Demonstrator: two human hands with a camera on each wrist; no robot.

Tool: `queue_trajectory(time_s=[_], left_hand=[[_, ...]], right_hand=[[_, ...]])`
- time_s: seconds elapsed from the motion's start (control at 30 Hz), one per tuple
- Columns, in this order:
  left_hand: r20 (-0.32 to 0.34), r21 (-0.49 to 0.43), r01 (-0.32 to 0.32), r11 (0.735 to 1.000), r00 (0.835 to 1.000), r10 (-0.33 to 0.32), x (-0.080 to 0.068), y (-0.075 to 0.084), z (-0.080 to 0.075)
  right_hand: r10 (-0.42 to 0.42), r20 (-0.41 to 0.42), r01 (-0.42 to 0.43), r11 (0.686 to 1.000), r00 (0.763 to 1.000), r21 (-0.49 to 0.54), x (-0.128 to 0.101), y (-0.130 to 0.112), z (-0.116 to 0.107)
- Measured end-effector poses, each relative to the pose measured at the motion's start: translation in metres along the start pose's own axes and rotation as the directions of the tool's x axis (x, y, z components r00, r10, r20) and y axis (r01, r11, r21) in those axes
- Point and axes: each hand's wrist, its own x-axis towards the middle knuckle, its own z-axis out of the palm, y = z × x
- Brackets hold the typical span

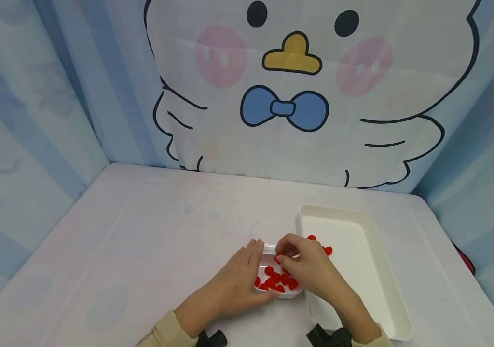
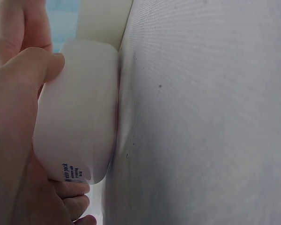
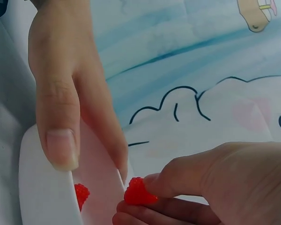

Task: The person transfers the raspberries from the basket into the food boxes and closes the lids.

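While the left hand (image 1: 240, 277) cups the small clear container (image 1: 273, 270) of red berries (image 1: 275, 281) from its left side, the right hand (image 1: 305, 265) pinches one berry (image 3: 139, 192) just above the container's right rim, beside the white tray (image 1: 360, 270), whose long axis runs away from the person on the surface (image 1: 143, 241).

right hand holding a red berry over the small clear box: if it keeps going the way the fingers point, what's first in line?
Probably the left hand: the right hand points left across the clear box, pinching a red berry, and the left fingers rest on the box's rim. Depth unclear.
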Motion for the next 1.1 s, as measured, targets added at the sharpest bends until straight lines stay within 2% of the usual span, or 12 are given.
queue_trajectory(time_s=[0.2, 0.47, 0.73, 1.1], left_hand=[[0.003, 0.000, -0.011, 1.000, 1.000, 0.011, 0.000, -0.001, 0.000], [-0.005, -0.011, -0.015, 1.000, 1.000, 0.015, 0.000, -0.001, 0.001], [-0.020, -0.031, -0.019, 0.999, 1.000, 0.018, 0.000, -0.002, 0.002], [-0.018, -0.056, -0.013, 0.998, 1.000, 0.012, 0.000, -0.002, 0.002]], right_hand=[[0.002, 0.022, -0.003, 0.999, 1.000, 0.032, -0.001, 0.000, 0.012], [-0.003, 0.076, 0.001, 1.000, 0.997, 0.022, -0.001, -0.001, 0.020], [-0.071, 0.118, 0.066, 0.997, 0.990, 0.048, -0.003, -0.001, 0.024], [-0.072, 0.126, 0.073, 0.997, 0.989, -0.003, -0.003, 0.000, 0.024]])
